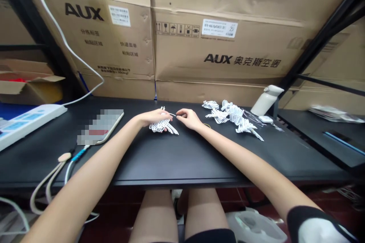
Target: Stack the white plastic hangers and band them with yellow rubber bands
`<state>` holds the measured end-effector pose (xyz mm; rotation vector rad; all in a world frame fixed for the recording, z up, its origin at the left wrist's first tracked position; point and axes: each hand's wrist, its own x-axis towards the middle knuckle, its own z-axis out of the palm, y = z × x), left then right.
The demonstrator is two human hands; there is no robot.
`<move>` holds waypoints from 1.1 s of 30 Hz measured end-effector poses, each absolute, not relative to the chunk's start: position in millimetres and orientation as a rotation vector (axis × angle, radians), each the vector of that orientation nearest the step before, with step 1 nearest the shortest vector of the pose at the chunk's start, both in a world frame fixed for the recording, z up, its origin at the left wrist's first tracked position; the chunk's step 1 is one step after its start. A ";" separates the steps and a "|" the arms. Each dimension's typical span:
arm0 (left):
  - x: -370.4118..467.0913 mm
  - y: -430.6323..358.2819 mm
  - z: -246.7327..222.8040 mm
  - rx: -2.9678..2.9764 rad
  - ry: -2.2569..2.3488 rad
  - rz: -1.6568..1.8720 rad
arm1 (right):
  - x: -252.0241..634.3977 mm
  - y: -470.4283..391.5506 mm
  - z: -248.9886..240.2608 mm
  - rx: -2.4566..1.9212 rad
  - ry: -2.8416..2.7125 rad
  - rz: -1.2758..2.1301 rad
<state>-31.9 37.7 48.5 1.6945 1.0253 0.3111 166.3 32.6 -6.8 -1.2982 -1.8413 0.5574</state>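
My left hand (156, 116) is closed around a bundle of thin white cords (162, 126), whose ends fan out below the fingers toward the right. One thin strand sticks out from the top of the bundle toward my right hand (189, 118). The fingertips of that hand are pinched together at the strand's end, just above the black table (176, 159). To the right lies a loose pile of similar white bundles (235, 114). A small yellow loop (207, 125) shows partly behind my right wrist.
A phone (104, 127) with a cable and strap lies left, near a white power strip (37, 119). A pale bottle (265, 100) and a small white case (266, 119) stand at the back right. Large cardboard (182, 57) walls off the back, between black metal posts.
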 end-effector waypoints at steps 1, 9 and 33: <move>-33.0 37.8 49.0 1.678 1.046 0.264 | 164.5 36.0 -5.6 -1.324 -1.867 0.530; -38.3 41.6 47.9 1.636 1.048 0.116 | 144.0 55.3 -6.7 -1.505 -2.021 0.285; -18.0 39.5 42.2 1.790 0.905 0.665 | 212.8 9.8 13.6 -1.140 -1.820 0.934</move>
